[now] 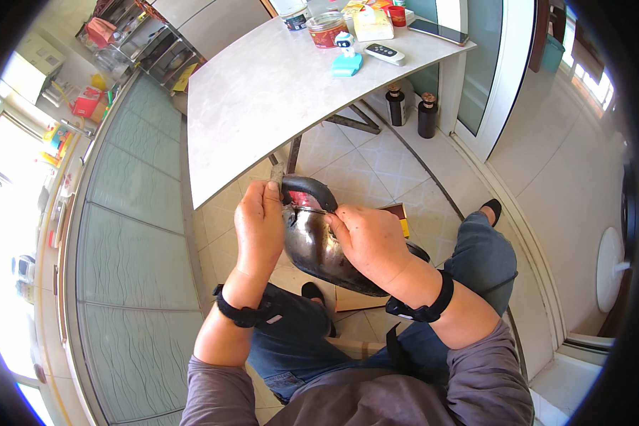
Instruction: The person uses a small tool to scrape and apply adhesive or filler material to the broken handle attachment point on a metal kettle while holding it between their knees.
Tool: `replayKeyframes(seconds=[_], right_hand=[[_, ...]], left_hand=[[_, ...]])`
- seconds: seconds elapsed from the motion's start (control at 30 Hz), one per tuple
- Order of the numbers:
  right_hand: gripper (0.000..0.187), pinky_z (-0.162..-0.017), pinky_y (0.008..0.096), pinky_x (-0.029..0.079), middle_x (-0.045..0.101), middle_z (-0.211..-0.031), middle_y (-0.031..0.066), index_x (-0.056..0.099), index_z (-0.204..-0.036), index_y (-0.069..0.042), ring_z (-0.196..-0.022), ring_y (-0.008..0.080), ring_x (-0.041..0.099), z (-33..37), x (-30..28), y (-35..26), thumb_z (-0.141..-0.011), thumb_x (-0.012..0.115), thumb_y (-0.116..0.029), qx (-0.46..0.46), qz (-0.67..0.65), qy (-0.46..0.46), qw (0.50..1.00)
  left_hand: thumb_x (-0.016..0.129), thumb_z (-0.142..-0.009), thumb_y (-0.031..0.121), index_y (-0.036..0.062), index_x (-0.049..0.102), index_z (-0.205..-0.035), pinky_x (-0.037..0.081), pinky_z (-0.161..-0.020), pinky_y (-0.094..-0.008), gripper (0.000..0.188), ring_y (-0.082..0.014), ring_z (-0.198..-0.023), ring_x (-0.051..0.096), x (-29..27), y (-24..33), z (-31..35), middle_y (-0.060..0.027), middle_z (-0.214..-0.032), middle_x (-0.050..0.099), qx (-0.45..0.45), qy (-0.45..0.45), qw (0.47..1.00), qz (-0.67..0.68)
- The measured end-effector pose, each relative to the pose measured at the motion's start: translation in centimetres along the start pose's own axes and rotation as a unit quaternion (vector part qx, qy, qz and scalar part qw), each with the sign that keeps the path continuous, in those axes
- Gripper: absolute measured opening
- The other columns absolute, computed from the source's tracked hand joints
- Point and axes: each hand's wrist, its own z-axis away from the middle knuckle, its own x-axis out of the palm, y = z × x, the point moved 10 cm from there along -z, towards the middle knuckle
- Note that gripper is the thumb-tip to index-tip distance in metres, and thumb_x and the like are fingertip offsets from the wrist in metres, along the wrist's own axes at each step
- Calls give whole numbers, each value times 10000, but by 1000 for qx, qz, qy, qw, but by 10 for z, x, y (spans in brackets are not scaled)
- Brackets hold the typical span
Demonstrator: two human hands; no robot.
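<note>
A shiny metal kettle [312, 238] with brown stains and a thick black arched handle [314, 187] is tilted between my hands, above my knees. Something red shows under the handle. My left hand [258, 220] is closed beside the kettle's left side, thumb and fingers pinching a greyish stick-like piece [277, 172] next to the handle's end. On the other side my right hand [369, 238] is closed, its thumb and forefinger pressed together at the kettle's upper rim. A thin dark line runs along that rim to these fingertips; what they pinch is hidden.
A pale table [263, 85] stands ahead, bearing a remote control [385, 54], a phone [438, 32], a turquoise-and-white figurine [346, 64] and a red-labelled jar [327, 32]. Two dark bottles [427, 116] stand by the door frame. Green cabinets [135, 248] line the left.
</note>
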Motion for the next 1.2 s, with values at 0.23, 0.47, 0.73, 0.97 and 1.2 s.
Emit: replayKeyframes(seconds=[0.23,0.47,0.73,0.97,1.2], right_hand=[[241,-598,462,517,678,-771,138,643,-832,-62,-691,370,659,-2,2,2,-960,588,-258,2,6,11,1000],[239,-598,452,516,672,-761,139,646,-819,-69,-688,367,657,-3,-5,3,-961,592,-253,-3,13,35,999],[246,-567,449,472,618,-693,166,628,-783,-51,-640,387,612,-4,-14,17,-959,620,-224,20,-6,73,997],[249,-559,450,465,614,-690,153,626,-773,-52,-622,379,603,-4,-16,10,-955,626,-222,2,2,75,997],[241,-546,448,460,613,-690,142,620,-777,-58,-615,374,601,-1,-16,11,-956,627,-219,4,8,72,997]], left_hand=[[500,-1067,233,7,584,-839,385,-571,-260,332,-81,-626,447,28,11,24,12,-684,523,-24,-7,987,157],[562,-1024,143,15,562,-838,381,-491,-363,225,-219,-514,485,9,32,21,-134,-620,532,70,100,991,61],[627,-967,112,20,632,-948,489,-568,-387,94,-351,-640,634,9,23,26,-168,-751,644,89,146,985,8],[660,-936,114,50,580,-868,472,-538,-458,122,-385,-625,616,20,40,28,-178,-719,619,158,173,971,-41],[649,-943,111,40,558,-796,467,-523,-450,187,-402,-599,605,14,16,26,-192,-689,604,85,164,983,-10]])
